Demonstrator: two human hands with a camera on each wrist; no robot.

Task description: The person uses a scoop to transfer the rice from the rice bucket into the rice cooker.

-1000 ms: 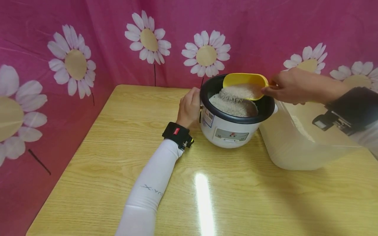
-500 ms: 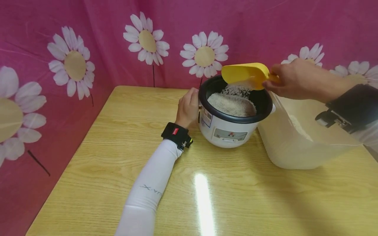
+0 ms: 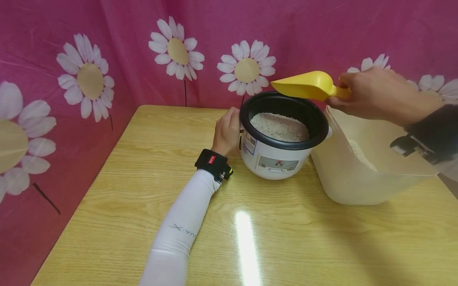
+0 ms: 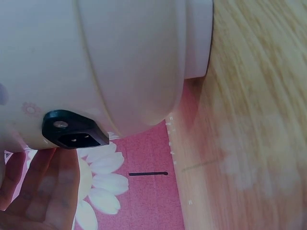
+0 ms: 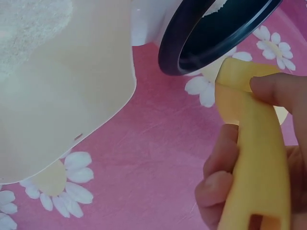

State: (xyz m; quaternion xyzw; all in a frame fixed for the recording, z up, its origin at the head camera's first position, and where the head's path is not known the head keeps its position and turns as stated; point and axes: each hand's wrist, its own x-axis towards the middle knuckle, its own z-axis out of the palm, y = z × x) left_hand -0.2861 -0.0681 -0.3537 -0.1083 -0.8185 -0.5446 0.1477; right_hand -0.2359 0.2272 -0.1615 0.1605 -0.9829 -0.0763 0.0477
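Note:
A white rice cooker with a black rim stands on the table, its pot partly filled with rice. My left hand holds the cooker at its left side, fingers curled near the rim; the left wrist view shows its fingers beside the black power socket. In my right hand is the handle of a yellow scoop. The scoop hangs over the pot's back right rim, tipped with its underside facing up, and no grains fall from it. Thumb and fingers wrap the handle in the right wrist view.
Right of the cooker, close to it, stands a large translucent bin with rice inside. A pink curtain with white daisies hangs behind the wooden table. The table's left edge runs along the curtain.
The scoop has risen and turned over, and the rice in it has poured into the pot. My right hand has shifted slightly right. The left hand stays at the cooker.

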